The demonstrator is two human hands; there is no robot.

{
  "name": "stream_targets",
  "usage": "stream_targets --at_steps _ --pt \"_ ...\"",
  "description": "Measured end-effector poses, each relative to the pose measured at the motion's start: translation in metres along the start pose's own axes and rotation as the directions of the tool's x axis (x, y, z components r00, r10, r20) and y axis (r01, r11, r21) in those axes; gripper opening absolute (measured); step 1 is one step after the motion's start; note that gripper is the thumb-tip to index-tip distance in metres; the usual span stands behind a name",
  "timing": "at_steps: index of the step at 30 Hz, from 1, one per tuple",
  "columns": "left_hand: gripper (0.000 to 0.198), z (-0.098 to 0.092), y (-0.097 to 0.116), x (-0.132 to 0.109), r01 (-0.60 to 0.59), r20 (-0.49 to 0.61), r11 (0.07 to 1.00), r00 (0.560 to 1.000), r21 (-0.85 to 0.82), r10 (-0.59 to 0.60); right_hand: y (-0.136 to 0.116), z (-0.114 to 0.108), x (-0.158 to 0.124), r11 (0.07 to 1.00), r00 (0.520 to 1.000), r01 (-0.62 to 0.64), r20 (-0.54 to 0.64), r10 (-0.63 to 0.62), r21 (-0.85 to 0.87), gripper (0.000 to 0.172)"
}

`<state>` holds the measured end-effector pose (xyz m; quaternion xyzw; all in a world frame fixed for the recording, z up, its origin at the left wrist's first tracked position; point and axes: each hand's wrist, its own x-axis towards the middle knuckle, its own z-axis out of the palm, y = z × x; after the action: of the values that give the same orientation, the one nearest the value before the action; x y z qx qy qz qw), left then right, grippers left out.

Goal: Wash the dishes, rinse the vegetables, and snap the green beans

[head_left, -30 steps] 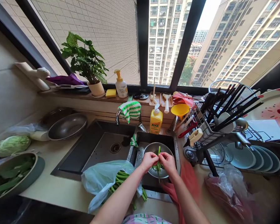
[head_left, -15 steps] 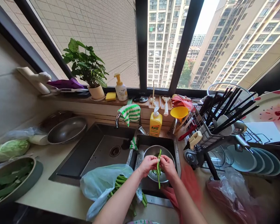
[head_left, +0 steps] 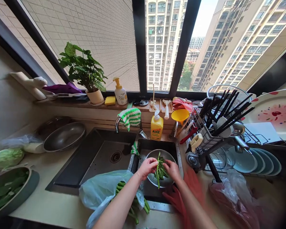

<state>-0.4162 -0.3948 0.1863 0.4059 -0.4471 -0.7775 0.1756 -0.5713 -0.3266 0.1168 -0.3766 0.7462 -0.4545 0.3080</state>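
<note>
My left hand (head_left: 148, 168) pinches a long green vegetable stalk (head_left: 158, 174), which hangs upright over a metal bowl (head_left: 149, 181) in the right-hand sink basin. To the right of the stalk is my right hand (head_left: 172, 170), its fingers drawn together over the bowl and apart from the stalk; whatever they pinch, if anything, is too small to make out. Cut green pieces (head_left: 164, 168) lie in the bowl. By my left forearm, a pale blue plastic bag (head_left: 102, 189) holds more green stalks (head_left: 133, 208), their ends sticking out over the counter.
A yellow dish-soap bottle (head_left: 156, 127) and a faucet draped with a striped cloth (head_left: 130, 117) stand behind the basins. A dish rack (head_left: 206, 140) with chopsticks is at right. Red gloves (head_left: 193, 190) lie under my right forearm. A pan of leaves (head_left: 33, 183) sits at left.
My hands, which met on the stalk, have come apart, the right moving slightly away. The stalk stays in my left hand. The view has shifted slightly.
</note>
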Motion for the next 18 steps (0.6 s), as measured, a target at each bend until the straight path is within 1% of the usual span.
stream_targets --at_steps 2,4,6,9,11,12,14,16,18 --pt "0.04 0.001 -0.005 0.005 -0.012 -0.068 1.0 0.998 0.023 0.014 -0.008 0.003 -0.006 0.999 0.998 0.031 0.058 -0.033 0.042 0.026" --pt "0.042 0.004 -0.01 0.008 -0.02 -0.069 1.0 0.997 0.009 0.021 -0.015 0.007 -0.012 0.99 0.986 0.037 0.153 -0.058 0.137 0.027" --pt "0.043 0.006 -0.014 0.009 -0.022 -0.044 1.0 0.999 0.013 0.022 -0.02 0.011 -0.016 0.976 0.974 0.025 0.214 -0.072 0.216 0.023" --pt "0.044 0.007 -0.017 0.012 -0.05 -0.069 0.994 0.996 0.099 0.057 -0.022 0.012 -0.018 0.975 0.974 0.046 0.207 -0.092 0.215 0.016" --pt "0.043 0.006 -0.019 0.015 -0.074 -0.069 0.984 0.994 0.161 0.086 -0.023 0.012 -0.018 0.978 0.979 0.037 0.189 -0.076 0.203 0.014" --pt "0.042 0.006 -0.02 0.017 -0.083 -0.055 0.981 0.994 0.173 0.094 -0.024 0.011 -0.018 0.975 0.981 0.006 0.189 -0.049 0.223 0.015" --pt "0.042 0.008 -0.023 0.019 -0.102 -0.029 0.983 0.994 0.155 0.108 -0.026 0.012 -0.018 0.94 0.976 -0.112 0.213 0.043 0.322 0.021" --pt "0.043 0.01 -0.027 0.021 -0.122 -0.05 0.988 0.991 0.097 0.127 -0.028 0.013 -0.019 0.859 0.957 -0.245 0.254 0.14 0.451 0.026" --pt "0.044 0.014 -0.029 0.021 -0.138 -0.097 0.99 0.985 0.037 0.141 -0.028 0.016 -0.02 0.777 0.942 -0.32 0.269 0.2 0.543 0.029"
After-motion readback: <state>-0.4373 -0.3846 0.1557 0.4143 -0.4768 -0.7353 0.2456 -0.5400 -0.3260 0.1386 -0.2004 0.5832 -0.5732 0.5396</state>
